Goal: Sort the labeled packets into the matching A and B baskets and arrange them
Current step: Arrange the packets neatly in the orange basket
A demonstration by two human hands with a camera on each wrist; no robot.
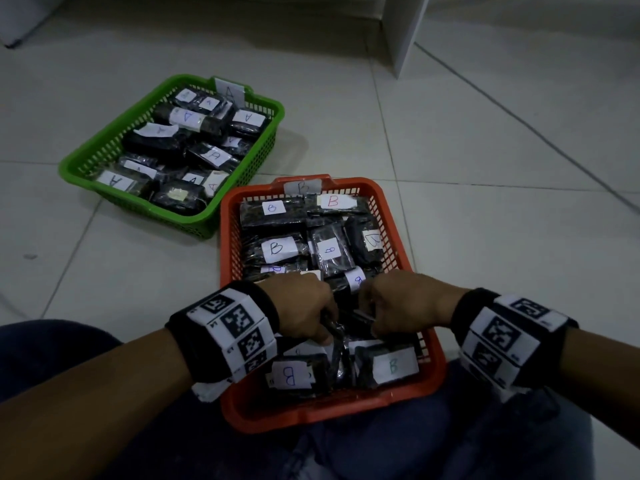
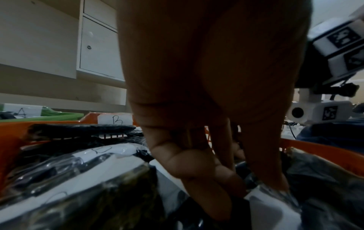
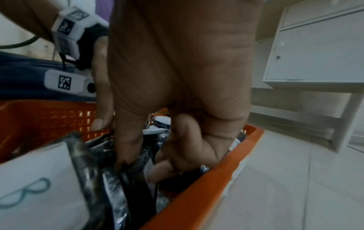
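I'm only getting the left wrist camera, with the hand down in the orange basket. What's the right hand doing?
Observer: The right hand is in the same orange basket, fingers curled on a dark packet.
Operator: What's in the green basket?
Observer: The green basket holds dark packets; every label I can read says A.
Operator: Any A labels in orange?
Observer: None readable; the near-right label is a green-ink B.

Left hand and right hand close together, knuckles up, fingers curled downward, forearms converging
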